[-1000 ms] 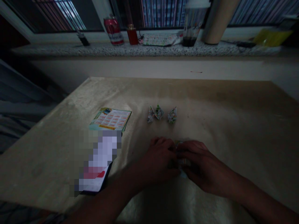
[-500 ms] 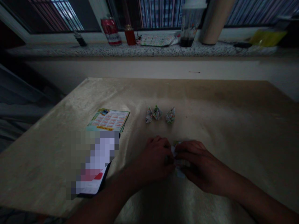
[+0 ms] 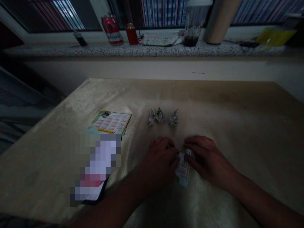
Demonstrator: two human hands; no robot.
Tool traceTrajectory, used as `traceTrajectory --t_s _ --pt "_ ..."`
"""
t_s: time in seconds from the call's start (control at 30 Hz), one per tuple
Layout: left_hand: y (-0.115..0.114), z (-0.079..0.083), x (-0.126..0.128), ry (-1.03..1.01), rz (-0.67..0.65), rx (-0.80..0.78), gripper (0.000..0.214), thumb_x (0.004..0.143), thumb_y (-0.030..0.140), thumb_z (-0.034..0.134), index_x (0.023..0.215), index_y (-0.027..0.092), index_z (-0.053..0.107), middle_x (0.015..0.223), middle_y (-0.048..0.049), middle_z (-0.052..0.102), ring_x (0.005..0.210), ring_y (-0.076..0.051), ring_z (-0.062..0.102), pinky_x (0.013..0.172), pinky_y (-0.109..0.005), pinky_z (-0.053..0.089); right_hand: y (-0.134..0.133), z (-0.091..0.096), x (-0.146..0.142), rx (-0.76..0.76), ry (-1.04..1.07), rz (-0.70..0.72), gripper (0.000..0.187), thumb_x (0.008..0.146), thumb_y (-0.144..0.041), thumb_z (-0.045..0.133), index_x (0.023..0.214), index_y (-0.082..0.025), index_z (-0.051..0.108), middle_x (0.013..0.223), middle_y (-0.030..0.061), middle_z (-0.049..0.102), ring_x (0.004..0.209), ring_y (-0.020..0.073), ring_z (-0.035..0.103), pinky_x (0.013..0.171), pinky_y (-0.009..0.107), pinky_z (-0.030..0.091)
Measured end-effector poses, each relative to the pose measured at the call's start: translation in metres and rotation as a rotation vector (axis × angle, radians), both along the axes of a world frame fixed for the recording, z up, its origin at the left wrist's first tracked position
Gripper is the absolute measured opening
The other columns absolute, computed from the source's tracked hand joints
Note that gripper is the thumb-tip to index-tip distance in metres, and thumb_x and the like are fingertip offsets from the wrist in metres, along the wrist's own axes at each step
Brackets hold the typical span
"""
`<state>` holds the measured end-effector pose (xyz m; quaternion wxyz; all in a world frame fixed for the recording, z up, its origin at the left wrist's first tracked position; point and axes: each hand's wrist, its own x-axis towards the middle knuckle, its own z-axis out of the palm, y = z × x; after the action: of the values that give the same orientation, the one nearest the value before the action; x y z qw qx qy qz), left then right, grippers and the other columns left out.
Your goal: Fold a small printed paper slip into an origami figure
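A narrow folded strip of printed paper (image 3: 183, 169) lies on the table between my two hands, its lower end pointing toward me. My left hand (image 3: 163, 158) is closed at the strip's left edge, thumb and forefinger on the paper. From the other side my right hand (image 3: 205, 156) grips the upper right part, fingers bent over it. The fingers hide the strip's top end. Beyond the hands stand three small folded paper pieces (image 3: 174, 118), two close together and one a little to the right.
To the left lies a stack of printed leaflets (image 3: 111, 122), with a phone (image 3: 102, 167), its screen blurred out, just below. On the granite sill (image 3: 95, 52) are a red can (image 3: 112, 30), an orange-red jar (image 3: 131, 34), a lidded cup (image 3: 193, 27) and a tall cylinder (image 3: 220, 22).
My right hand has shifted right and slightly up, opening a gap between the hands. More of the paper strip now shows between them. My left hand has barely moved.
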<state>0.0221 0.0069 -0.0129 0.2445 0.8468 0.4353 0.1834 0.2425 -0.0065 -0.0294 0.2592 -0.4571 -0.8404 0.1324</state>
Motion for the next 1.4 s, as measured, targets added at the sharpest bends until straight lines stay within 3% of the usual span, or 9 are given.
traceTrajectory --t_s 0.33,0.57,0.73,1.03,1.23,1.4 --pt "0.0041 -0.003 0.0031 -0.01 0.004 -0.084 0.014 0.086 0.012 0.068 0.098 0.019 0.072 0.109 -0.0052 0.064 0.108 -0.026 0.056 0.096 -0.046 0.041 0.0003 0.0016 -0.0046 -0.045 0.001 -0.022 0.021 0.094 -0.02 0.064 0.115 -0.019 0.068 0.122 0.0118 0.064 0.116 0.0287 0.059 0.1 0.05 0.046" --pt "0.0052 -0.0023 0.0036 -0.01 -0.016 -0.1 0.016 0.085 0.011 0.067 0.099 0.018 0.069 0.108 -0.0053 0.063 0.109 -0.026 0.055 0.097 -0.044 0.04 0.0026 0.0059 -0.0051 -0.127 0.046 -0.001 0.012 0.091 -0.014 0.065 0.101 -0.02 0.063 0.116 0.0086 0.065 0.113 0.027 0.057 0.098 0.048 0.043" --pt "0.0047 -0.0052 0.0033 -0.033 -0.022 -0.095 0.015 0.084 0.011 0.067 0.098 0.017 0.068 0.107 -0.0049 0.064 0.108 -0.025 0.055 0.097 -0.044 0.04 0.0047 0.0081 -0.0066 -0.188 0.112 0.005 0.013 0.09 -0.01 0.064 0.096 -0.021 0.061 0.092 0.0039 0.067 0.094 0.0237 0.06 0.089 0.045 0.045" --pt "0.0044 -0.0037 0.0064 -0.05 -0.026 -0.106 0.012 0.092 0.021 0.066 0.102 0.016 0.069 0.106 -0.0072 0.067 0.105 -0.026 0.057 0.096 -0.045 0.041 -0.001 0.0052 -0.0038 -0.271 0.297 -0.016 0.007 0.095 -0.016 0.061 0.098 -0.022 0.061 0.086 0.0009 0.068 0.074 0.0156 0.065 0.066 0.028 0.052" --pt "0.0023 -0.0056 0.007 -0.024 0.01 -0.068 0.021 0.085 0.021 0.074 0.105 0.017 0.071 0.112 -0.0071 0.064 0.109 -0.027 0.055 0.098 -0.047 0.041 0.004 0.0039 0.0013 -0.078 0.079 -0.029 0.022 0.093 -0.019 0.066 0.115 -0.019 0.066 0.116 0.0104 0.067 0.11 0.0272 0.061 0.093 0.045 0.05" --pt "0.0019 -0.0067 0.0075 -0.023 0.001 -0.047 0.019 0.085 0.021 0.073 0.103 0.018 0.072 0.111 -0.0064 0.064 0.109 -0.026 0.055 0.1 -0.046 0.041 0.0051 0.0012 0.0014 -0.064 0.042 -0.011 0.014 0.092 -0.017 0.068 0.105 -0.021 0.071 0.116 0.0094 0.066 0.112 0.0279 0.059 0.095 0.048 0.046"
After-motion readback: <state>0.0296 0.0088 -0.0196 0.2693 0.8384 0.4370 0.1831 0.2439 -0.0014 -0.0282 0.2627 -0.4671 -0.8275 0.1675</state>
